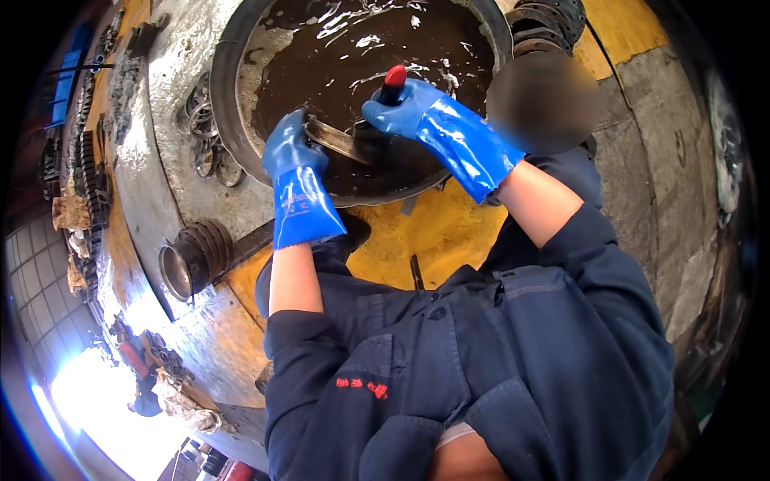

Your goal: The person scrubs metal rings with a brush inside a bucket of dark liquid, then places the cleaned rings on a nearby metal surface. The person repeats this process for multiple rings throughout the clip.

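Both my hands wear blue rubber gloves and are over a wide round metal basin (227,96) of dark brown liquid (321,72). My left hand (293,148) is closed on the left end of a curved metal band (341,141), possibly part of a ring; its right part is lost in dark liquid and shadow. Just to the right, my right hand (409,108) is wrapped round a dark handle with a red end (395,77) that points up and away. The working end of that tool is hidden below the hand.
Loose metal rings (210,152) lie left of the basin, and a stack of cylindrical metal rings (196,256) sits nearer me. Dark round discs (545,24) are piled at the far right, by a blurred round patch. A yellow, stained surface (425,232) lies below the basin.
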Demonstrator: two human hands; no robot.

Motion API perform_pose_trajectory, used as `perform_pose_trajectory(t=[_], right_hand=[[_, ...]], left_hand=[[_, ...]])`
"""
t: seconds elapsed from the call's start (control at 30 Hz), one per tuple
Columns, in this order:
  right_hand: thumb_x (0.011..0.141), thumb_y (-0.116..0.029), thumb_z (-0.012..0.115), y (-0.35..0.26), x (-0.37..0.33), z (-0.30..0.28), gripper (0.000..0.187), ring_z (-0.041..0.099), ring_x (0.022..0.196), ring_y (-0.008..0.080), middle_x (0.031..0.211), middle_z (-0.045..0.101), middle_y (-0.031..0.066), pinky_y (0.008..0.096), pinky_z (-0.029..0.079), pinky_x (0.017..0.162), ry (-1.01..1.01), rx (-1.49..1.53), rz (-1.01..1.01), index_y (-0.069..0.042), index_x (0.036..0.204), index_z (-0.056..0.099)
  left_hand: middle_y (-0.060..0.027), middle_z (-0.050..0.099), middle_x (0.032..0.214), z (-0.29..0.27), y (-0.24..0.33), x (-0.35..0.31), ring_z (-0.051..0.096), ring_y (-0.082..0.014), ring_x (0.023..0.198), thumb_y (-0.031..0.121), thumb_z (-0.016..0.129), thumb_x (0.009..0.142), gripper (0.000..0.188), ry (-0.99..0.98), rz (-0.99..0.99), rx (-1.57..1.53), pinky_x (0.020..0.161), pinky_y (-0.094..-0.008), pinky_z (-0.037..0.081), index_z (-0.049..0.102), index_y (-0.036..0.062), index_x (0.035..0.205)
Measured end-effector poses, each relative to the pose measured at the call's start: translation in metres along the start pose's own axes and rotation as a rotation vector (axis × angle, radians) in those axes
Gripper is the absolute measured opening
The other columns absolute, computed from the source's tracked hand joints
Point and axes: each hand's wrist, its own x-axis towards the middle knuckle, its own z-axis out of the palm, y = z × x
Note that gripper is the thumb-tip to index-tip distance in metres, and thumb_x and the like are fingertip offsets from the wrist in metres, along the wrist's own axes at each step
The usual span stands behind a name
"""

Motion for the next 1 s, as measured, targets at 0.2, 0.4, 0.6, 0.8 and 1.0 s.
perform_pose_trajectory(t=[0.2,0.4,0.6,0.8,1.0], right_hand=[[0.089,-0.049,0.070,0.007,0.007,0.016,0.043,0.072,0.089,0.0251,0.096,0.077,0.0119,0.0375,0.056,0.087,0.015,0.152,-0.046,-0.008,0.100,0.077],[0.089,-0.054,0.073,0.008,0.008,0.016,0.048,0.074,0.096,0.0261,0.102,0.078,0.0138,0.0377,0.056,0.091,-0.047,-0.006,0.021,-0.010,0.107,0.078],[0.095,-0.042,0.071,0.033,0.005,0.003,0.033,0.076,0.095,0.0313,0.105,0.079,0.0121,0.0383,0.059,0.092,0.354,-0.273,-0.116,-0.015,0.112,0.078],[0.094,-0.027,0.076,0.002,-0.029,0.010,0.021,0.076,0.091,0.0326,0.100,0.079,0.0131,0.0406,0.064,0.081,0.201,-0.079,-0.791,-0.010,0.104,0.079],[0.089,-0.026,0.078,0.010,-0.017,0.039,0.022,0.076,0.086,0.0332,0.097,0.078,0.0102,0.0422,0.062,0.074,0.197,-0.244,-1.083,-0.012,0.106,0.077]], left_hand=[[-0.0056,0.074,0.110,-0.001,-0.001,-0.008,0.069,-0.0138,0.098,0.032,0.067,0.104,0.036,-0.287,-0.735,-1.310,0.084,-0.0280,0.055,0.070,0.0008,0.122],[0.0027,0.063,0.087,-0.020,0.039,-0.014,0.053,-0.0084,0.071,0.031,0.062,0.107,0.028,-0.446,-0.495,-0.987,0.065,-0.0239,0.042,0.073,0.0068,0.117],[-0.0028,0.074,0.103,-0.012,0.039,-0.008,0.063,-0.0105,0.084,0.039,0.064,0.106,0.041,-0.506,-0.602,-1.285,0.078,-0.0270,0.051,0.072,0.0026,0.121],[-0.0102,0.076,0.106,0.004,0.025,0.001,0.067,-0.0161,0.086,0.045,0.058,0.108,0.048,-0.294,-0.588,-1.177,0.076,-0.0307,0.053,0.073,0.0011,0.120],[-0.0117,0.076,0.100,0.007,0.021,0.007,0.068,-0.0194,0.078,0.052,0.055,0.107,0.056,-0.275,-0.605,-1.179,0.069,-0.0337,0.053,0.073,0.0006,0.117]])
